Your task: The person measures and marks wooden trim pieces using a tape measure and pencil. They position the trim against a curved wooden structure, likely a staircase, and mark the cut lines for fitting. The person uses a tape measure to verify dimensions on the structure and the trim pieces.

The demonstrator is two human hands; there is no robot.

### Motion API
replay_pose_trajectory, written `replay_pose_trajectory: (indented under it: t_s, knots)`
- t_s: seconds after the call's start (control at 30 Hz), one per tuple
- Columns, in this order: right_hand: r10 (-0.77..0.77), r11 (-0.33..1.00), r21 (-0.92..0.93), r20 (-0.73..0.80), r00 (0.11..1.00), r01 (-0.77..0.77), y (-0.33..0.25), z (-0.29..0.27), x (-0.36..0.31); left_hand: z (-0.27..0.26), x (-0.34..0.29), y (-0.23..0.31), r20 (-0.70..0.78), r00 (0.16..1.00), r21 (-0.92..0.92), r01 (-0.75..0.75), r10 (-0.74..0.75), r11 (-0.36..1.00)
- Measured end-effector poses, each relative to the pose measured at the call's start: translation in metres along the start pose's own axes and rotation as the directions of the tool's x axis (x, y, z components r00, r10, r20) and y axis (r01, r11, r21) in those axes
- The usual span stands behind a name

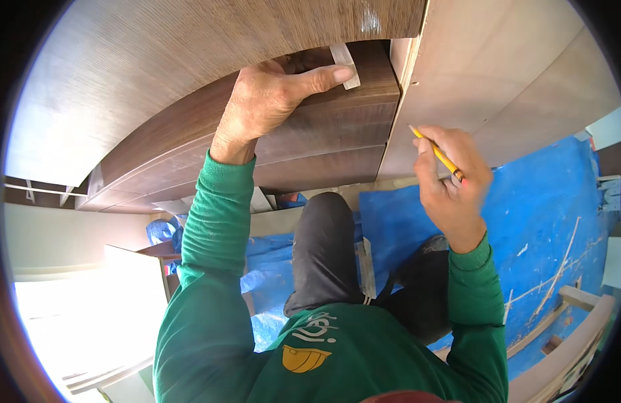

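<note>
Left hand (263,101): thumb on pale wood strip (350,79), fingers partly hidden; cannot tell whether they close round it. Strip sits at the brown cabinet's (337,124) upper edge, near its right corner, just below the curved panel (256,30). Right hand (457,176) grips yellow pencil (436,152), tip apart from strip. Judged step: positioning strip for marking. Next move likely calls for a steady strip, pencil tip brought over.

Apparent indoor carpentry site, blue sheeting (451,195) spread underfoot, littered with wood slivers (561,271), brown wooden cabinetry (330,138) flanked by a pale, bare-looking panel (492,74)
</note>
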State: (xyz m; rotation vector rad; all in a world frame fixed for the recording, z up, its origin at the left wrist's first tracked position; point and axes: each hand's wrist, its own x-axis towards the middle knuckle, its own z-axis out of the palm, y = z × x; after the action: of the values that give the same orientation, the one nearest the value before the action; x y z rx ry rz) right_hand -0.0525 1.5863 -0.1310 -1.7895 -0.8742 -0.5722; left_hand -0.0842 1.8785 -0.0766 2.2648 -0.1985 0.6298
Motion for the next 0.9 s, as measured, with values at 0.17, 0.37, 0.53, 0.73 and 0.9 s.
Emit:
replay_pose_trajectory:
  t_s: [0.17,0.37,0.53,0.73,0.9]
  knots:
    - [-0.068,0.997,-0.037,0.03,0.997,0.069,0.0,-0.008,0.003,-0.003,0.0,0.005,0.058,0.992,-0.137,0.115,-0.108,0.984]
    - [-0.07,0.997,-0.042,0.008,0.998,0.07,0.003,-0.014,0.001,0.005,0.003,0.021,0.07,0.996,-0.159,0.069,-0.058,0.985]
    - [-0.091,0.993,-0.067,0.034,0.995,0.093,0.001,-0.014,0.004,0.006,0.004,0.022,0.064,0.991,-0.153,0.129,-0.12,0.98]
    - [-0.12,0.991,-0.06,0.016,0.993,0.121,0.003,-0.009,0.007,0.008,0.005,0.022,0.058,0.991,-0.139,0.131,-0.123,0.982]
    - [-0.118,0.991,-0.063,0.016,0.993,0.119,0.004,-0.008,0.008,0.006,0.005,0.027,0.079,0.984,-0.135,0.169,-0.159,0.976]
